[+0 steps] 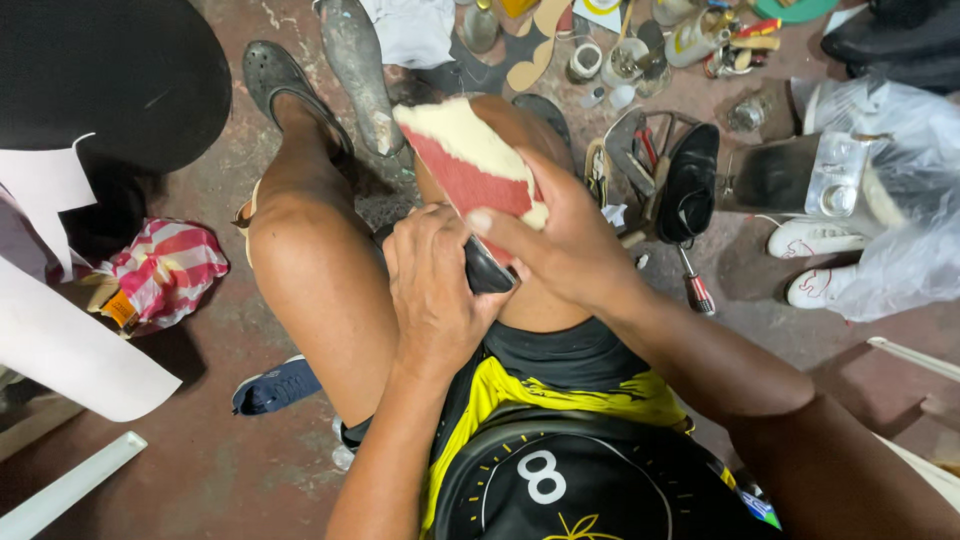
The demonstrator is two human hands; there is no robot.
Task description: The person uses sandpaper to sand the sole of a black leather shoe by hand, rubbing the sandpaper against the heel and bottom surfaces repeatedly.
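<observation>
Red on its side and cream on top, a shoe sole rests on the person's right knee, tilted away from the camera. The right hand closes around its near end, thumb laid across the red edge and fingers wrapped behind. The left hand is clenched just beside it, gripping a dark tool pressed to the sole's near edge (what kind of tool I cannot tell, as the fist hides most of it). The two hands touch each other.

Beyond the knee, a metal shoe last stands on the reddish floor, with the left foot in a dark clog beside it. To the right lies a black shoe over a metal stand, a red-handled screwdriver near it, and farther off two white shoes under a clear plastic bag. At the top, pots, tins and cut insoles lie scattered. At left sit a striped red and white bag, a white sheet, and a blue shoe below the thigh.
</observation>
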